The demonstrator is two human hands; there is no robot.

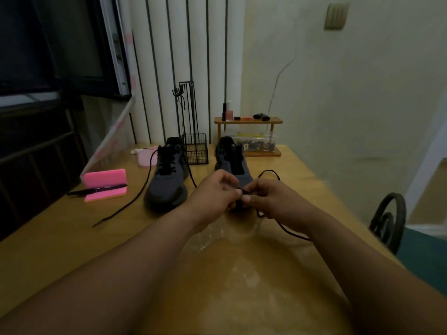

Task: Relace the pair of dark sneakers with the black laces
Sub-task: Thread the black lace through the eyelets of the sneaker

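Note:
Two dark sneakers stand on the wooden table, toes toward me. The left sneaker (167, 176) is partly laced, and its black lace (135, 197) trails loose over the table to the front left. The right sneaker (232, 165) has bare eyelets, and my hands hide its toe. My left hand (215, 192) and my right hand (268, 199) meet over that toe, each pinching the second black lace (287, 229). That lace loops behind my right hand and runs down under my right forearm.
A pink case (105, 186) with a black pen on it lies at the left. A black wire basket (195, 148) stands between the shoes. Behind them sits a wooden shelf (248, 120) with small bottles and a clear box. A dark chair back (389, 220) rises at the table's right edge.

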